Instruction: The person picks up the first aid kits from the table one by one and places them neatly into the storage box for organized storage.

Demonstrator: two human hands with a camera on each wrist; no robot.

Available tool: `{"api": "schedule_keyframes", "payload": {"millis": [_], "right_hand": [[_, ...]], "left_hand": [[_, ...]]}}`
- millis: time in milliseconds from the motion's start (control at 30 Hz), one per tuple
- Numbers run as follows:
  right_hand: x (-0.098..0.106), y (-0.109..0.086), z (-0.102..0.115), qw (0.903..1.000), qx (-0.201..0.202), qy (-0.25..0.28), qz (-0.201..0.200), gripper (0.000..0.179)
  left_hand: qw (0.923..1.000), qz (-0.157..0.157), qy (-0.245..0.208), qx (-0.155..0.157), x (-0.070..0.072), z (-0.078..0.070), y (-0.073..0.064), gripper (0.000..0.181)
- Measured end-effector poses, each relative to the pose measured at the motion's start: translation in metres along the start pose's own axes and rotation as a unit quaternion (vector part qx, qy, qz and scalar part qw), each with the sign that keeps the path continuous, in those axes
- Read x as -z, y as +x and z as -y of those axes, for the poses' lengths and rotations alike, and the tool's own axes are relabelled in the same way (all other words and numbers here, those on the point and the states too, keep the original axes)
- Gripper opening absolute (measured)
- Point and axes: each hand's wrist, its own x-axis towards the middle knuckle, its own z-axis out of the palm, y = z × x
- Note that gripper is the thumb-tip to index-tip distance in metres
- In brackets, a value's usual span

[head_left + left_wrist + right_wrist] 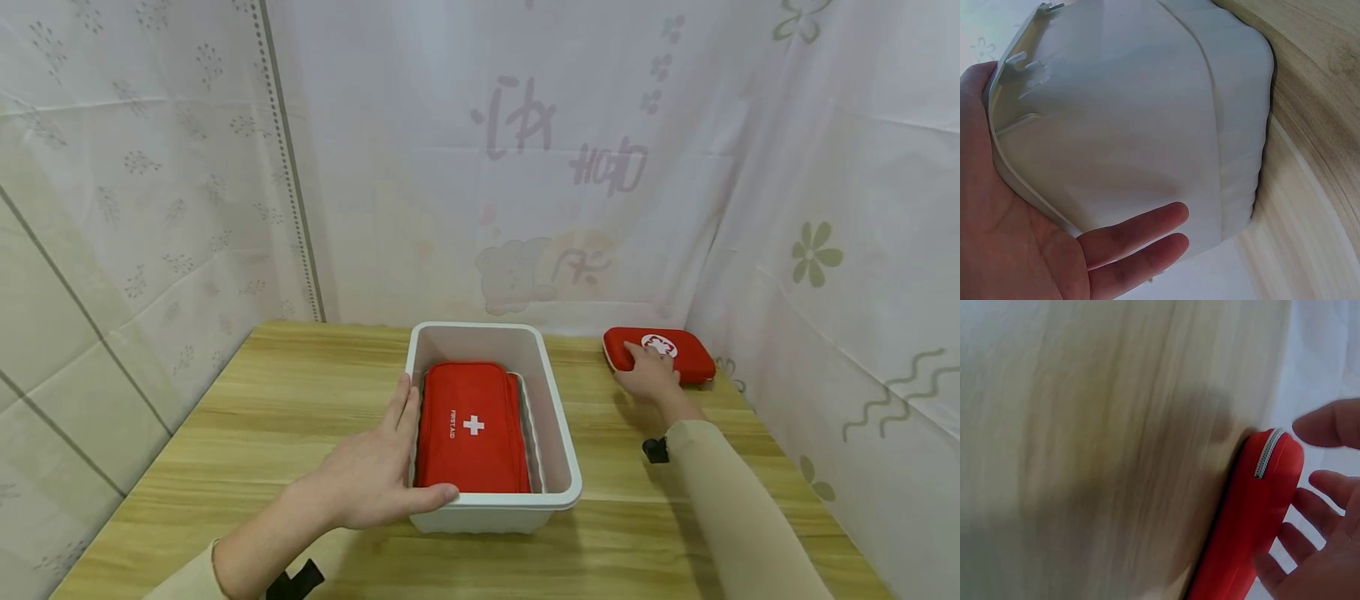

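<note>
Red case: the red case (686, 367) lies flat at the far right of the worktop (322, 392), right of the white tub (557, 417) and well apart from it.
Case axis: long side runs left to right, right end slightly nearer; a zip (1267, 453) shows at one end in the right wrist view.
Right hand: the right hand (651, 379) is the nearer of the two hands, over the near left part of the case; fingers spread and loosely bent, no firm hold evident. Exact contact cannot be told.
Left hand: the left hand (367, 479) is at the tub's near left corner, across the tub from the case; fingers extended along the left side, thumb at the near rim, not curled round anything.
Tub: upright, long axis near to far.
Red pouch: the red pouch (472, 462), marked FIRST AID with a white cross, lies inside the tub; whatever is under it is mostly hidden.
Backdrop: patterned curtain (405, 192) beyond the far edge.
</note>
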Motion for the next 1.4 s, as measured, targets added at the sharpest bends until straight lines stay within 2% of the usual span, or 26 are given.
{"api": "schedule_keyframes", "payload": {"millis": [233, 533, 933, 1400], "right_hand": [[-0.009, -0.001, -0.003, 0.9997, 0.003, -0.022, -0.009, 0.092], [-0.014, -0.004, 0.003, 0.9988, 0.013, -0.041, -0.021, 0.085], [-0.014, -0.022, 0.004, 0.9996, 0.025, -0.008, -0.01, 0.076], [-0.02, -0.037, 0.002, 0.9978, 0.058, 0.028, -0.013, 0.067]], "left_hand": [[1.0, 0.0, 0.005, 0.004, 0.002, 0.0, 0.0, 0.136], [1.0, -0.003, 0.005, 0.006, 0.003, 0.0, 0.0, 0.134], [0.9999, -0.009, 0.007, 0.001, 0.002, -0.001, 0.0, 0.135], [1.0, -0.005, -0.002, 0.002, 0.001, -0.002, 0.0, 0.134]]}}
